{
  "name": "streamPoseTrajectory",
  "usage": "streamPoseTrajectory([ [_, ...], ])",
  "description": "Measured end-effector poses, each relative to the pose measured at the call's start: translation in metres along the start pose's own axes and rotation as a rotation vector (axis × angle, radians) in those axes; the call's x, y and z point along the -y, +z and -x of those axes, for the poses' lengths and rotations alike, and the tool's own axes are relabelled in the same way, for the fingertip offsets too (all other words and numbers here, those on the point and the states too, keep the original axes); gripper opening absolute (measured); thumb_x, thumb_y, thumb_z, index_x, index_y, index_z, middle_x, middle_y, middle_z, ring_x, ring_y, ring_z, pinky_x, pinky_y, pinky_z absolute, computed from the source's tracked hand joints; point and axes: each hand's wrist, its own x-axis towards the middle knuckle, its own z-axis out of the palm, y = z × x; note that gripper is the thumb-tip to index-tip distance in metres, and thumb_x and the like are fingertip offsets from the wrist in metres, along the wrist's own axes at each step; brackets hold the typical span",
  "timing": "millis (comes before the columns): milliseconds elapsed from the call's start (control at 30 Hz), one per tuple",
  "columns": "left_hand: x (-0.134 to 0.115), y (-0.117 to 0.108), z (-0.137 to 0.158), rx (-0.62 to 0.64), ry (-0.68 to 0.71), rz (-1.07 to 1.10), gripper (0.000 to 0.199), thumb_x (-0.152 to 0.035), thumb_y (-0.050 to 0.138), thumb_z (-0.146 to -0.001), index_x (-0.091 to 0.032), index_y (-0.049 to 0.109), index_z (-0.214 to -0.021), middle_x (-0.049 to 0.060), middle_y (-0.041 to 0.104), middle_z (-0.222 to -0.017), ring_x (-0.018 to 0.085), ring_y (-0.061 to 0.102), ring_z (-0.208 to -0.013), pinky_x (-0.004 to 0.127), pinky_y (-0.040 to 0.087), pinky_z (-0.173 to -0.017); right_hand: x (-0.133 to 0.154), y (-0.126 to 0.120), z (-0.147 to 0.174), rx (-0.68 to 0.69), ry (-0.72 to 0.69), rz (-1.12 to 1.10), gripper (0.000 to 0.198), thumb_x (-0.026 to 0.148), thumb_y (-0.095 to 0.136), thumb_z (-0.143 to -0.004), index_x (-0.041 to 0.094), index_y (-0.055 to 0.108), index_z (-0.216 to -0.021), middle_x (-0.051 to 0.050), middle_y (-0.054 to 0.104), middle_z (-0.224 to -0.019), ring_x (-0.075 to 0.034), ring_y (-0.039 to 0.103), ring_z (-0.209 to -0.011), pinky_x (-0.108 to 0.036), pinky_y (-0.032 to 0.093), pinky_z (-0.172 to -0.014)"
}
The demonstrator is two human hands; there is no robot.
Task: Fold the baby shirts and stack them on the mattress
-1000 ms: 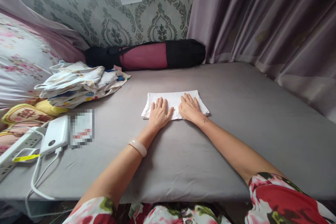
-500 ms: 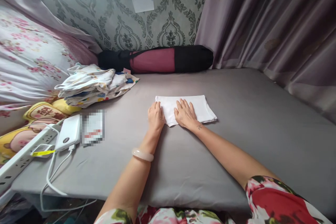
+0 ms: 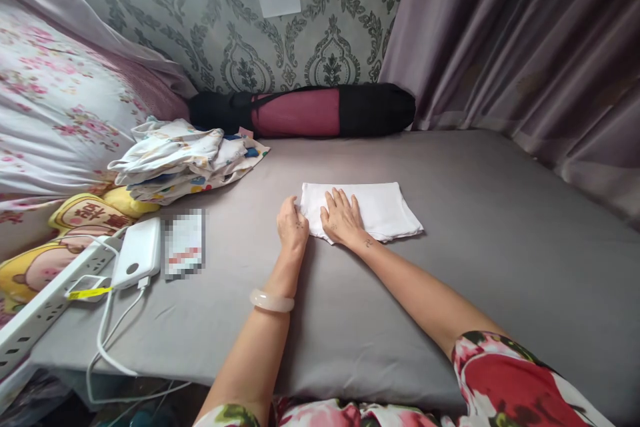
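Note:
A folded white garment (image 3: 380, 207) lies flat on the grey sheet in front of me; its exact kind does not show. My right hand (image 3: 343, 217) rests palm down on its left part, fingers stretched out and a little apart. At the garment's left edge is my left hand (image 3: 293, 223), its fingers curled in around that edge; the fingertips are partly hidden. A pale bangle (image 3: 271, 301) circles my left wrist.
Crumpled printed clothes (image 3: 175, 153) are piled at the left. Near them lie a white power bank (image 3: 137, 250) with cables, a power strip (image 3: 35, 320) and a blurred packet (image 3: 185, 243). A long black and maroon bag (image 3: 300, 112) lies along the wall.
My right hand has slid left across the garment, nearer my left hand. My left hand has shifted slightly to the garment's outer edge, its fingers more curled. The view has moved a little.

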Motion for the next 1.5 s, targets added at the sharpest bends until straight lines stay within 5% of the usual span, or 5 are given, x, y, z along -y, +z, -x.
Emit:
streamPoseTrajectory([
  [467, 0.013, -0.003, -0.003, -0.041, -0.070, 0.068, 0.044, -0.012, 0.032, -0.088, -0.016, 0.058, -0.123, 0.011, 0.066, -0.123, 0.021, 0.060, -0.116, 0.036, 0.048, -0.101, 0.032, 0.001, -0.024, 0.046, -0.040, -0.042, 0.058, 0.035, 0.024, -0.099, 0.007, 0.034, -0.149, -0.014, 0.026, -0.158, -0.025, 0.018, -0.146, -0.050, 0.009, -0.118],
  [1500, 0.002, -0.009, -0.004, -0.019, -0.115, 0.140, 0.040, -0.014, 0.039, -0.087, -0.012, 0.058, -0.122, 0.015, 0.064, -0.125, 0.023, 0.060, -0.117, 0.035, 0.046, -0.102, 0.044, 0.012, -0.051, 0.078, -0.105, -0.138, 0.057, 0.032, 0.025, -0.099, 0.006, 0.035, -0.148, -0.013, 0.030, -0.156, -0.023, 0.022, -0.146, -0.049, 0.011, -0.118],
])
